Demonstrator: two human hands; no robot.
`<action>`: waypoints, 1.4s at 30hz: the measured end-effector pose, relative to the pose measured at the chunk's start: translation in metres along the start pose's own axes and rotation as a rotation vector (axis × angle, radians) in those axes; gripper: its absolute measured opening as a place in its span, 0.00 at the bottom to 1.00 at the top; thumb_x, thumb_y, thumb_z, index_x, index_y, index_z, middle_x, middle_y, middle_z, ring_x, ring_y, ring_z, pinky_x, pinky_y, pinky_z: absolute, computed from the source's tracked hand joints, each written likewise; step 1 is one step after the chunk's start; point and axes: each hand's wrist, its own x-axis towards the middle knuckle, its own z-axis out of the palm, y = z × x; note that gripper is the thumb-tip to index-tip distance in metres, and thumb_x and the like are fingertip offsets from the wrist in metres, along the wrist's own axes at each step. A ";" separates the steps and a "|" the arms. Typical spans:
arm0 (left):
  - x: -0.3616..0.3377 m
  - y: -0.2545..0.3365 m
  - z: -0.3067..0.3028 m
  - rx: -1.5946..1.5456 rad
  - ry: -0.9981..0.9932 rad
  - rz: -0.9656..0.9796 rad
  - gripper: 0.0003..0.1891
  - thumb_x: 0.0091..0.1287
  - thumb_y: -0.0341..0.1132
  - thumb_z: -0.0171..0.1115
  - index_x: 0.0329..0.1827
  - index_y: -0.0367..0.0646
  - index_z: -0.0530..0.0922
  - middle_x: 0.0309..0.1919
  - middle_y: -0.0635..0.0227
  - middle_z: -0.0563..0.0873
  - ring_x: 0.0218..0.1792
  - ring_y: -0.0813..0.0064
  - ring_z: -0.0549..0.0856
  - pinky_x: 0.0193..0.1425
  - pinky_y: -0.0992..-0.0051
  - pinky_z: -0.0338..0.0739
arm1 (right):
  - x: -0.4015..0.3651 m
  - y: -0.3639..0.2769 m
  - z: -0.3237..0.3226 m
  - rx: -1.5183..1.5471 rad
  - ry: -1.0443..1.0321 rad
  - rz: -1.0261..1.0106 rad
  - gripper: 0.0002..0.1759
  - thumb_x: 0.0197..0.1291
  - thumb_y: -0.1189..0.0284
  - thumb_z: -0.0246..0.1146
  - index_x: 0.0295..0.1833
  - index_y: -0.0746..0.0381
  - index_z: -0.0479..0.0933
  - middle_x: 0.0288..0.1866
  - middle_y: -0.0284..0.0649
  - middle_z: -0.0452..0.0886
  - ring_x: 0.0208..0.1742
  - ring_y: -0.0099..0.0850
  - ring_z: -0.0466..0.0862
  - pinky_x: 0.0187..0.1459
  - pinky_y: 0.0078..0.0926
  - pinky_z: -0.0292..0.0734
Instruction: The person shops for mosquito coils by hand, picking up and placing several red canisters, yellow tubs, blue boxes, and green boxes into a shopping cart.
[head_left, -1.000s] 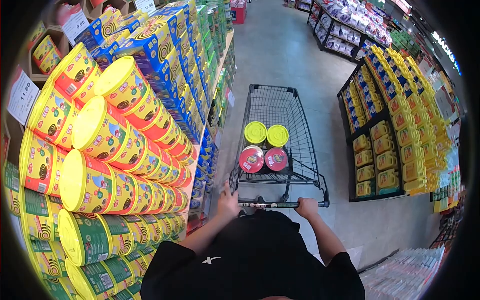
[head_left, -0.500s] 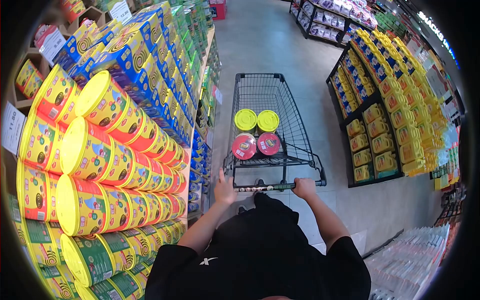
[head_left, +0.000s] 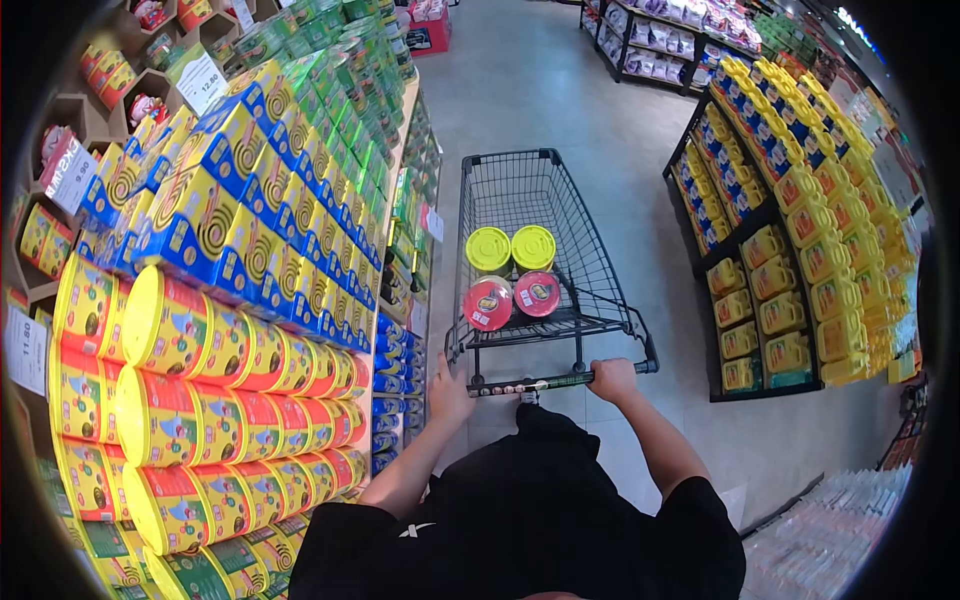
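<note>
A dark wire shopping cart stands in front of me. My right hand is wrapped round the right part of its handle. At the left end of the handle my left hand holds on to the corner of the frame, one finger pointing forward along it; its other fingers are partly hidden. Inside the basket are two tubs with yellow-green lids. Nearer to me sit two round containers with pink-red tops.
Close on the left rises a shelf stacked with yellow-and-red tubs and blue-and-yellow boxes. To the right stands a black rack of yellow jugs. A grey floor aisle runs ahead, with another shelf farther off.
I have moved forward with the cart; the left-hand tubs and boxes and the right-hand rack have shifted nearer and down in view. Both hands keep their places on the cart.
</note>
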 end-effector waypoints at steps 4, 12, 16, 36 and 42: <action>0.037 0.037 -0.007 0.008 -0.095 -0.016 0.26 0.55 0.41 0.75 0.59 0.47 0.82 0.82 0.40 0.47 0.60 0.40 0.79 0.64 0.55 0.79 | 0.043 0.043 -0.018 -0.007 0.018 -0.036 0.10 0.54 0.59 0.65 0.32 0.53 0.83 0.28 0.42 0.87 0.33 0.44 0.88 0.39 0.45 0.80; 0.086 0.107 -0.005 0.031 -0.263 0.236 0.45 0.58 0.47 0.74 0.78 0.47 0.64 0.82 0.43 0.47 0.74 0.26 0.64 0.70 0.39 0.71 | 0.132 0.155 -0.039 -0.095 -0.044 -0.072 0.06 0.53 0.64 0.67 0.35 0.53 0.84 0.39 0.40 0.87 0.48 0.41 0.87 0.50 0.50 0.77; 0.124 0.142 -0.016 -0.074 -0.512 0.299 0.49 0.61 0.52 0.71 0.82 0.47 0.56 0.82 0.43 0.52 0.74 0.20 0.58 0.75 0.35 0.63 | 0.163 0.135 -0.103 0.065 -0.120 -0.121 0.28 0.52 0.66 0.68 0.62 0.55 0.80 0.53 0.48 0.83 0.61 0.50 0.80 0.63 0.51 0.74; 0.247 0.075 0.011 -0.788 -0.536 0.063 0.36 0.66 0.50 0.71 0.73 0.40 0.72 0.65 0.49 0.80 0.56 0.55 0.85 0.60 0.61 0.81 | 0.230 0.034 -0.060 0.341 -0.068 0.412 0.25 0.65 0.57 0.66 0.62 0.57 0.73 0.46 0.54 0.87 0.48 0.55 0.87 0.49 0.53 0.82; 0.265 0.066 0.007 -0.770 -0.523 0.035 0.35 0.65 0.48 0.71 0.71 0.37 0.74 0.64 0.50 0.82 0.54 0.57 0.87 0.60 0.63 0.80 | 0.238 0.061 -0.055 0.309 -0.040 0.329 0.18 0.69 0.62 0.63 0.61 0.55 0.74 0.42 0.54 0.87 0.45 0.56 0.87 0.45 0.56 0.81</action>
